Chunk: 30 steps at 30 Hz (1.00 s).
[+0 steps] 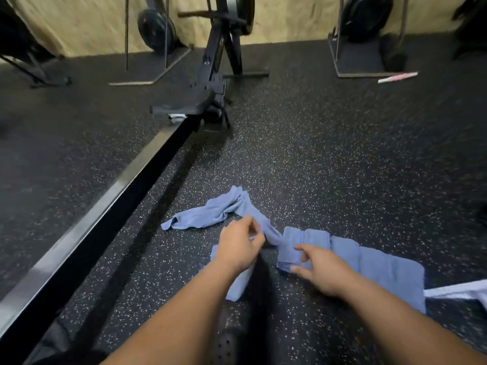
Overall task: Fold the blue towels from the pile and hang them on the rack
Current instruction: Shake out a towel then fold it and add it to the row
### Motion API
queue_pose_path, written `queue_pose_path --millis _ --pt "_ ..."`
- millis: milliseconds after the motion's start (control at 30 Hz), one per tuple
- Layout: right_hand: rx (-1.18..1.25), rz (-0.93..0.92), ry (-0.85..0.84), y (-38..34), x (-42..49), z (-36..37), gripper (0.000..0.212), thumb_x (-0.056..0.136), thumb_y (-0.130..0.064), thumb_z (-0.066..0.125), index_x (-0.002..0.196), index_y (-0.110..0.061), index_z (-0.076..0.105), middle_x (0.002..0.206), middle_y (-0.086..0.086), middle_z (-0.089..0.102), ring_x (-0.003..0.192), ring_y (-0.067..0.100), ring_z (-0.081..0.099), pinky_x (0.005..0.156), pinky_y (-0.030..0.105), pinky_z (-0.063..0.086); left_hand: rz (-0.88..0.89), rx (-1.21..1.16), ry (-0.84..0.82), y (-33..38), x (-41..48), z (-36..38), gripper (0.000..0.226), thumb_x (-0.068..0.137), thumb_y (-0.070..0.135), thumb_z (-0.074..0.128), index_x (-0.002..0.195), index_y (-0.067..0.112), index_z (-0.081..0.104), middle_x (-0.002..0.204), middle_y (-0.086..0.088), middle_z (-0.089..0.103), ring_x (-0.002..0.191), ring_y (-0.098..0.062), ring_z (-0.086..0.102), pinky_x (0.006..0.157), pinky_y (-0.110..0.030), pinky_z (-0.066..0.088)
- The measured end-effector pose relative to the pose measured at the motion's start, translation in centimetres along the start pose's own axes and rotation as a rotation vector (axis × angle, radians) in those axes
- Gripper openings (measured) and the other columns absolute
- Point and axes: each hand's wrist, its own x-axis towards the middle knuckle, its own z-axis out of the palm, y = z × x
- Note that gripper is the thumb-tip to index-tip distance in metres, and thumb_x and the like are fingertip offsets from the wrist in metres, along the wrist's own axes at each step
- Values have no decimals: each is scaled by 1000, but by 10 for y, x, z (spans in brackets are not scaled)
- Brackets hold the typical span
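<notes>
The left hand [238, 248] pinches the crumpled towel [210, 213], which trails away to the far left. The right hand [320, 271], just beside, seems to grip the folded towel [313, 237].

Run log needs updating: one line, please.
left hand pinches crumpled towel | right hand holds folded towel | towels on floor | rack unseen

open speckled floor [342, 154] ahead and right, wide passage. left flank closed by long rower rail [123, 206], diagonal up to machine front [213, 96]. crumpled towel [208, 213] near rail, narrow floor strip between. white bar [456, 289] intrudes at right edge, beside flat towel [382, 267].
</notes>
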Motion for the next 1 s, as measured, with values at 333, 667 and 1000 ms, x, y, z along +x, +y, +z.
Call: queue_pose_path --millis 333,667,1000 --pt "452 -90 406 -31 -104 -89 25 88 -41 84 108 -33 71 103 -13 77 92 8 72 95 36 57 273 -375 71 130 -60 -82 14 87 14 71 82 27 66 82 14 71 78 -1 64 75 -23 49" --pt "774 -153 852 -30 -215 -189 4 99 -11 70 100 -14 72 76 -2 74 64 5 60 62 20 48 353 -704 195 227 -114 -115 13 89 8 72 82 19 69 75 11 70 69 -5 60 66 -19 46" --pt "736 -292 866 -24 -256 -215 11 97 -7 73 98 -17 76 87 -1 76 76 5 63 72 15 49 353 -590 -6 250 -118 -59 47 92 41 72 137 43 57 130 24 63 109 -1 63 96 -34 55"
